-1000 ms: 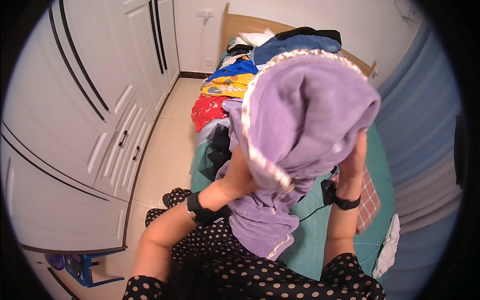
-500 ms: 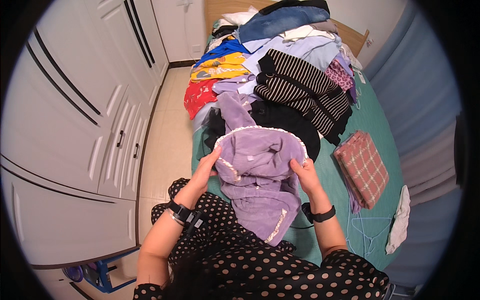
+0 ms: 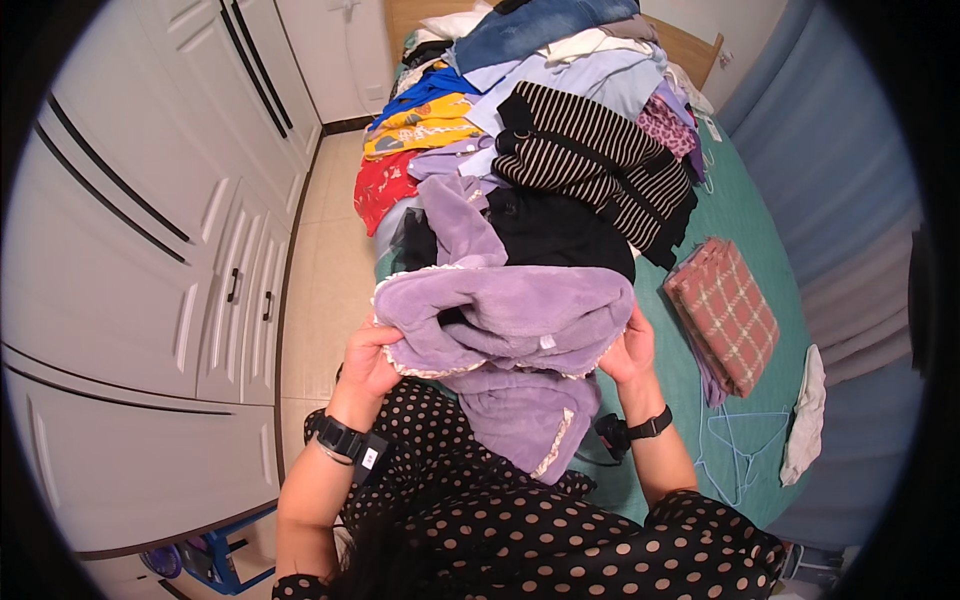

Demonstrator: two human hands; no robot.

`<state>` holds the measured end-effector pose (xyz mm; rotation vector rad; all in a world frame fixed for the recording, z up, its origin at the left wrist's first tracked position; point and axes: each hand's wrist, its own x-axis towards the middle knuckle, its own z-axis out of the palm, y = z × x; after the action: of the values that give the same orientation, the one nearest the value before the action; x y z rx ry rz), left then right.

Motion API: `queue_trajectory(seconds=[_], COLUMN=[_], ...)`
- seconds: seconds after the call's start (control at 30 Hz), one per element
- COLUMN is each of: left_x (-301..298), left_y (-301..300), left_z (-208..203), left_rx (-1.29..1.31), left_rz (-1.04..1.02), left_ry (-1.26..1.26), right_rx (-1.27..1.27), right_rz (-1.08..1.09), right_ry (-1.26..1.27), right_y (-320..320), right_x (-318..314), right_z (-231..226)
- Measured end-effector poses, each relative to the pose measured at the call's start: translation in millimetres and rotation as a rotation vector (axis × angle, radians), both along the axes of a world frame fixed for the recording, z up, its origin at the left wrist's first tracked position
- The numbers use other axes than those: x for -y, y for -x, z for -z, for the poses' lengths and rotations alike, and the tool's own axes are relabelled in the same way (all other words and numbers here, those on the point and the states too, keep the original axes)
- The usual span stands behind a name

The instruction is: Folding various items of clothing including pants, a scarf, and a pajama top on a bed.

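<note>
A purple fleece garment (image 3: 520,310) with pale patterned trim is stretched between my hands, its upper part spread wide. My left hand (image 3: 370,362) pinches the trimmed edge on the left, thumb on top. At the opposite side, my right hand (image 3: 630,348) grips the edge, its fingers partly hidden by the fabric. The lower part of the garment hangs over my polka-dot clothing (image 3: 420,430), and one sleeve (image 3: 460,225) lies away from me over a black garment (image 3: 560,230).
Piled clothes cover the far bed, including a striped top (image 3: 600,160) and jeans (image 3: 550,35). Folded plaid cloth (image 3: 730,315), blue hangers (image 3: 735,455) and a white cloth (image 3: 803,420) lie at right on the green sheet (image 3: 660,400). Wardrobes (image 3: 130,300) stand left.
My hands have moved apart. The upper part of the purple garment is pulled wider, and its trimmed edge has folded down toward me.
</note>
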<state>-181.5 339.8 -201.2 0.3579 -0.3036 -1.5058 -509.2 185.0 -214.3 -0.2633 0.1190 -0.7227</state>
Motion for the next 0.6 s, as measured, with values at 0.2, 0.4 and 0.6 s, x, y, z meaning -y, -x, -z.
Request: queue_trajectory(seconds=[0.2, 0.4, 0.6], left_x=[-24.7, -25.0, -18.7], left_y=[-4.6, -15.8, -0.8], left_z=[-2.3, 12.0, 17.7], left_rx=[0.364, 1.198, 2.042], left_rz=[0.099, 0.649, 0.278], left_ry=[0.018, 0.261, 0.200], right_rx=[0.020, -0.144, -0.420], right_rz=[-0.006, -0.136, -0.355], right_ry=[0.093, 0.189, 0.451], right_y=[14.7, 40.0, 48.1], right_x=[-4.5, -5.1, -2.4], right_z=[15.3, 25.2, 22.3])
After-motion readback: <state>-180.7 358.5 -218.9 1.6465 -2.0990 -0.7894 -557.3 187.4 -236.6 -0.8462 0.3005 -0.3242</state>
